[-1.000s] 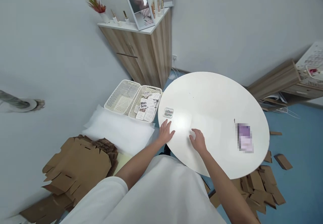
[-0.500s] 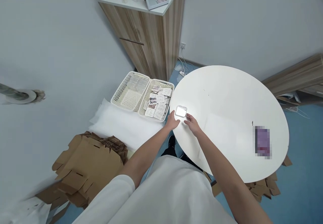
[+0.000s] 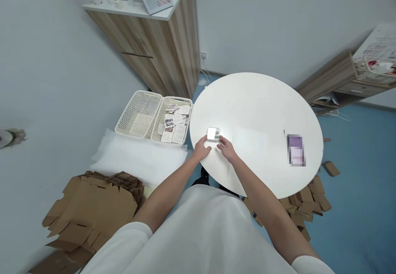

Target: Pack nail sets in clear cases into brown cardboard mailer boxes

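Note:
A small clear flat case (image 3: 213, 134) lies on the white round table (image 3: 256, 101), close to its left edge. Glare whitens most of the lid, and small dark pieces show at its right side. My left hand (image 3: 201, 149) is at the case's near left corner, fingertips against or just beside it, thumb spread away. At the near right corner is my right hand (image 3: 227, 149), its thumb and fingers also apart. Whether the fingertips press on the case is hard to tell.
Left of the table stand two white baskets (image 3: 138, 93), the right one filled with printed cards (image 3: 175, 121). White foam sheets (image 3: 139, 154) and flattened cardboard boxes (image 3: 93, 200) lie nearer. A blurred purple item (image 3: 296, 150) is on the table's right; more cardboard (image 3: 309, 200) lies on the floor.
The view has shifted, so the surroundings appear further left. Both hands stay beside the case. Glare on its lid has moved, and dark pieces now show at its right.

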`<state>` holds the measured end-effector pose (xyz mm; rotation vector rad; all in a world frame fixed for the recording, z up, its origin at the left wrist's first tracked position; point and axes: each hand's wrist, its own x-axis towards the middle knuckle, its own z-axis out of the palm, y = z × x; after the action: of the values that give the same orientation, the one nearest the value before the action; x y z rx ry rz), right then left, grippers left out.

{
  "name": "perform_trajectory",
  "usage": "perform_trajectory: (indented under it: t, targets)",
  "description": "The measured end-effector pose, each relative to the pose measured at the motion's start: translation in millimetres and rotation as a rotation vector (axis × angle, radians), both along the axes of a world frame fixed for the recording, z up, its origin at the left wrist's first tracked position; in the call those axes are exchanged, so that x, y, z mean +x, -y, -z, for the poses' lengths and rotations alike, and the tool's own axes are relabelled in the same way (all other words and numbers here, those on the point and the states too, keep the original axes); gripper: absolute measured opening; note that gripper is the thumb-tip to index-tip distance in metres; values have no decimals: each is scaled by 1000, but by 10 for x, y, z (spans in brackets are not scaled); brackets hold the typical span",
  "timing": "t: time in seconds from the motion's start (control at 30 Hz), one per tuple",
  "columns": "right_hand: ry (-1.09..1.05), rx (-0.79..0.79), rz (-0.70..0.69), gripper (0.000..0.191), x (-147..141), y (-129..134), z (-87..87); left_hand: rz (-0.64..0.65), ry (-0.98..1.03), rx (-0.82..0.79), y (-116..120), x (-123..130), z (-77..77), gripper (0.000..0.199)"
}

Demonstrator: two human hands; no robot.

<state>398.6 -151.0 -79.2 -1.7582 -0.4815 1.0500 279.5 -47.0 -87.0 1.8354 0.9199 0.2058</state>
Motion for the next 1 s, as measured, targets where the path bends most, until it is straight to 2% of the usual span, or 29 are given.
perform_trajectory:
  t: [0.2, 0.37, 0.5, 0.7, 1.0]
  targets:
    - [122, 18, 44, 51, 198, 808, -55, 116, 30, -23, 581, 229, -126, 63]
    - [244, -4, 51, 48, 347, 1517, 20, 241, 9, -34, 1100, 350, -197, 62]
    - [302, -45, 16, 47, 402, 1915, 85, 300, 1, -14, 1441, 380, -180, 60]
    - [393, -76, -63, 45, 368, 2176, 210, 318, -66, 38, 1714, 354, -105, 59]
    - [513, -127, -148, 46, 363, 2196, 318, 351, -143, 142, 1803, 377, -33, 49]
